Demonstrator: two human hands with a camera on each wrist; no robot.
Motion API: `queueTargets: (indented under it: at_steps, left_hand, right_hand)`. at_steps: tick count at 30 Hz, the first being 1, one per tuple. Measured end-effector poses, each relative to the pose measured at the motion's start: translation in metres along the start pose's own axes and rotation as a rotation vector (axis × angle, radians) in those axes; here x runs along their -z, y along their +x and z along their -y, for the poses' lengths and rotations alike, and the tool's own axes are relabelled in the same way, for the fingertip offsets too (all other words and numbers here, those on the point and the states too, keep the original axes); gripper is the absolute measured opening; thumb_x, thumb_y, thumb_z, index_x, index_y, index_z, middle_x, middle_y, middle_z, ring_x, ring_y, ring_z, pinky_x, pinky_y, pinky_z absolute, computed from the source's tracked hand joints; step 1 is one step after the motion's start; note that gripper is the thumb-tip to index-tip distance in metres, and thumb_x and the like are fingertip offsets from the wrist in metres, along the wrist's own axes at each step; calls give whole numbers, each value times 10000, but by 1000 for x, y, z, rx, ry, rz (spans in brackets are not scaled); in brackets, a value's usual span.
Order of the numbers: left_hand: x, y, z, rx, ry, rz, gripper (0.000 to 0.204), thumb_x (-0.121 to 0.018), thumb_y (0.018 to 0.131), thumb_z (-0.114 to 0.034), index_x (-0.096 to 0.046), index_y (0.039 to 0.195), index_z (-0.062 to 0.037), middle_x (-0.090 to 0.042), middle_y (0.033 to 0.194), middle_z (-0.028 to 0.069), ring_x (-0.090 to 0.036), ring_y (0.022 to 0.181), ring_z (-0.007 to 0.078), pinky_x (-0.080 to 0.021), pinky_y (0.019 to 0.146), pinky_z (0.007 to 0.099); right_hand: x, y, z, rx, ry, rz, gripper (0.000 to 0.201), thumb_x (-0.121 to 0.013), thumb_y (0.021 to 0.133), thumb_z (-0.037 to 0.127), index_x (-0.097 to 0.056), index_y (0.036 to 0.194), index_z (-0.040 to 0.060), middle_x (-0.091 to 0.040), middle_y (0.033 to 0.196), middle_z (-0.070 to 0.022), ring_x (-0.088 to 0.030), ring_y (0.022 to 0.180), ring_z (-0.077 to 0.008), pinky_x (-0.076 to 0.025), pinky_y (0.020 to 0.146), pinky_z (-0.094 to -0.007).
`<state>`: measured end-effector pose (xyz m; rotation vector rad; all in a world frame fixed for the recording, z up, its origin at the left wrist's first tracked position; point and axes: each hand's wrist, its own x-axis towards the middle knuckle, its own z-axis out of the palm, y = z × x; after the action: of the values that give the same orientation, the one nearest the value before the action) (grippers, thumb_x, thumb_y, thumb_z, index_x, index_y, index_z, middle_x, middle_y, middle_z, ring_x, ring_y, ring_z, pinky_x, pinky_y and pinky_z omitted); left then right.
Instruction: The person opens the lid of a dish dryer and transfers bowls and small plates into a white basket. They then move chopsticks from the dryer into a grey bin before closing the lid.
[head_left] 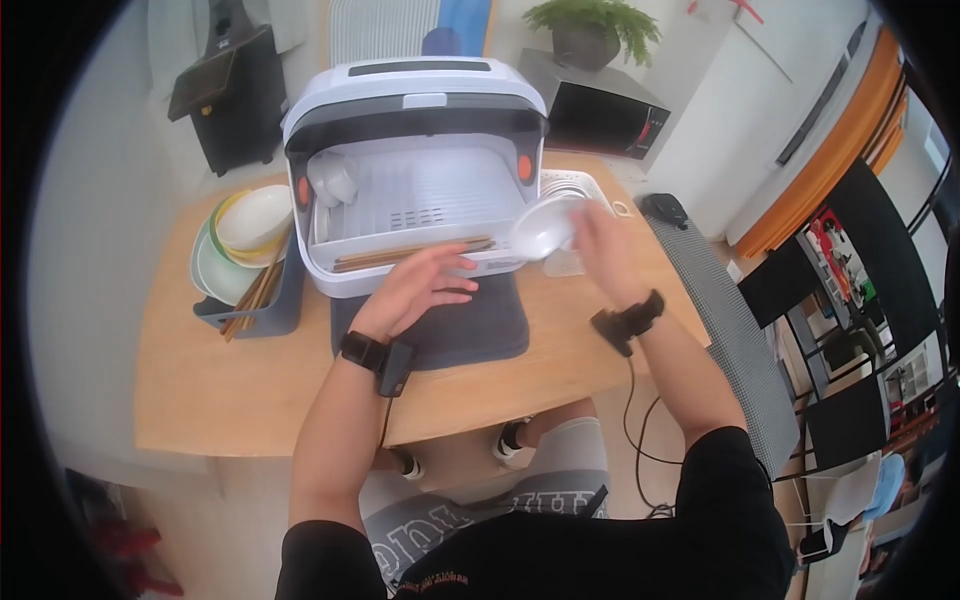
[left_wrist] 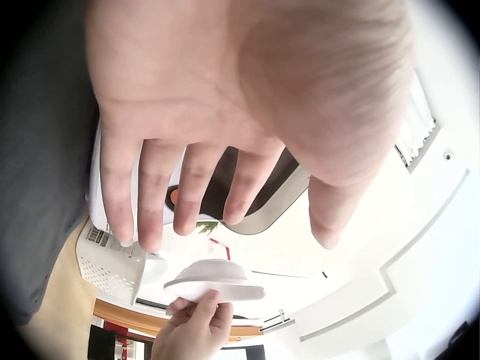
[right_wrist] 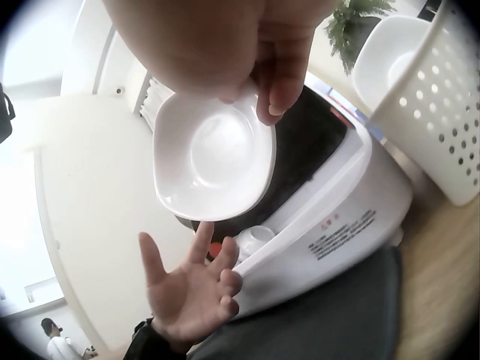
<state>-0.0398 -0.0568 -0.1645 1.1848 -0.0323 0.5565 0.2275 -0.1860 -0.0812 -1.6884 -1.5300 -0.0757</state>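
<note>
My right hand [head_left: 603, 255] pinches a white bowl [head_left: 540, 232] by its rim, beside the right front corner of the dish cabinet [head_left: 415, 278]. The right wrist view shows the bowl's glossy, rounded-square inside [right_wrist: 217, 150]. Fingers spread, my left hand [head_left: 420, 285] hovers before the cabinet's front edge and holds nothing; its palm fills the top of the left wrist view. The cabinet's lid is raised. Inside, white cups [head_left: 333, 178] sit at the left of the rack, and brown chopsticks [head_left: 380, 262] lie along the front.
A white perforated basket [right_wrist: 431, 112] with white dishes stands right of the cabinet. On the left, a grey bin [head_left: 285, 318] holds bowls, plates and chopsticks [head_left: 262, 292]. A dark mat [head_left: 470, 335] lies in front. Behind are a microwave [head_left: 605, 115] and a potted plant [head_left: 590, 40].
</note>
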Motion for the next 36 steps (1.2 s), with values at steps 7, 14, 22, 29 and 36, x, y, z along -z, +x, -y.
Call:
queueTargets:
  at_steps: [7,14,22,29,36]
  left_hand:
    - [-6,-1,-3,47,49,-50,467,-502,1012,-292,-458,1375,-2,-569,1254,178,-617,1089,286,-508,943,413]
    - [-5,-1,-4,58,66,-69,439,-494,1014,-266,-475,1358,5,-576,1241,172,-620,1080,275,-509,936,399]
    - [-5,1,-3,78,76,-83,432,-495,1013,-254,-474,1359,4,-577,1235,164,-617,1080,257,-509,936,392]
    - [-2,-1,-1,108,79,-79,436,-503,1012,-255,-468,1364,-1,-574,1230,152,-612,1083,249,-502,941,391]
    - [-3,-3,-3,122,92,-109,420,-530,1002,-230,-481,1350,0,-574,1231,151,-614,1069,247,-507,926,378]
  right_hand:
    - [42,19,-57,-72,-312,-34,179,-577,957,187,-594,1023,21,-634,801,-209,-619,780,-409,-493,699,-419]
    - [34,16,-78,122,-433,36,170,-586,939,180,-589,983,16,-618,956,-188,-614,869,-387,-501,744,-440]
    - [25,15,-52,106,-472,-50,222,-667,878,165,-570,1026,32,-572,969,-167,-611,869,-352,-503,712,-417]
    - [-49,-14,31,239,87,-9,111,-645,863,62,-594,955,28,-604,851,-107,-608,700,-263,-487,613,-348]
    - [-111,-23,18,41,436,-43,71,-634,907,92,-621,916,23,-626,692,-66,-574,571,-112,-450,531,-265]
